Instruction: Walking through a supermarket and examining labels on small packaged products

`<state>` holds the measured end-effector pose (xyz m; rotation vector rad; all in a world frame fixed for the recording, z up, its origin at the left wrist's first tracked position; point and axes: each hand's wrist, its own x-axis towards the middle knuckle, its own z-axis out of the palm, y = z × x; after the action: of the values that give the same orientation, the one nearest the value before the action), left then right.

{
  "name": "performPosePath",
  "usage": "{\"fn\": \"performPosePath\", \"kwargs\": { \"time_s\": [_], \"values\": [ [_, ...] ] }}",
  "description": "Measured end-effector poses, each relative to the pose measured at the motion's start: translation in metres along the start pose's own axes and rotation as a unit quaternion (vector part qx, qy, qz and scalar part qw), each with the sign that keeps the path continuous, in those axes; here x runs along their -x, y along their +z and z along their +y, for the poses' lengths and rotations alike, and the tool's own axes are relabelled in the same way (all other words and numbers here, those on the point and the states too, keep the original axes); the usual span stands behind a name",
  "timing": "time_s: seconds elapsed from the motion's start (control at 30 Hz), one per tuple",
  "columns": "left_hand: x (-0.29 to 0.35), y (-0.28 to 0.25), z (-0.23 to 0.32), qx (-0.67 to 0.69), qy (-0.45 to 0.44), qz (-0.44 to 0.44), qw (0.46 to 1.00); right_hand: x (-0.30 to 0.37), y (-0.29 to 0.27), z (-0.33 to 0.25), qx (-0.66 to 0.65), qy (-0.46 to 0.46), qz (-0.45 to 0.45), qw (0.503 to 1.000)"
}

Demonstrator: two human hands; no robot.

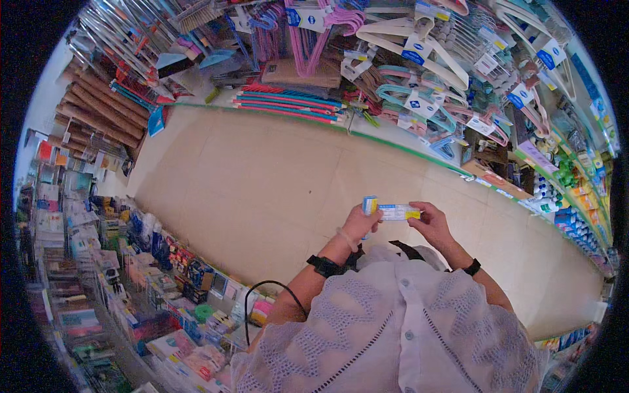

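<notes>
White blouse (406, 314) closest to me, both hands out past it. Left hand (358, 223) grips a blue-yellow pack (370, 204), thumb at the near end of a small white box (395, 212). Right hand (434, 224) pinches that box's yellow end, thumb and fingertips; box lies level between the hands. Black strap (325, 266) behind the left hand, on the wrist. Tan floor (262, 170) under both. Hangers (419, 52) well beyond the hands; crowded shelf (157, 288) off to their left.
</notes>
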<state>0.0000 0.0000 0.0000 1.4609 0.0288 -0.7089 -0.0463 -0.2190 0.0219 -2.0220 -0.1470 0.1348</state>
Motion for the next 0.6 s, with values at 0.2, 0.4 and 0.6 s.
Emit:
{"fn": "performPosePath", "kwargs": {
  "time_s": [0.2, 0.4, 0.6],
  "values": [
    [-0.013, -0.074, 0.046, -0.012, 0.057, 0.043, 0.997, -0.059, 0.035, -0.058, -0.229, 0.152, 0.063, 0.96],
    [-0.022, -0.104, 0.064, -0.077, 0.079, 0.058, 0.992, -0.08, 0.058, -0.06, -0.282, 0.196, 0.071, 0.937],
    [-0.03, -0.099, 0.08, -0.111, 0.053, 0.026, 0.992, -0.078, 0.059, -0.055, -0.319, 0.233, 0.123, 0.91]
  ]
}}
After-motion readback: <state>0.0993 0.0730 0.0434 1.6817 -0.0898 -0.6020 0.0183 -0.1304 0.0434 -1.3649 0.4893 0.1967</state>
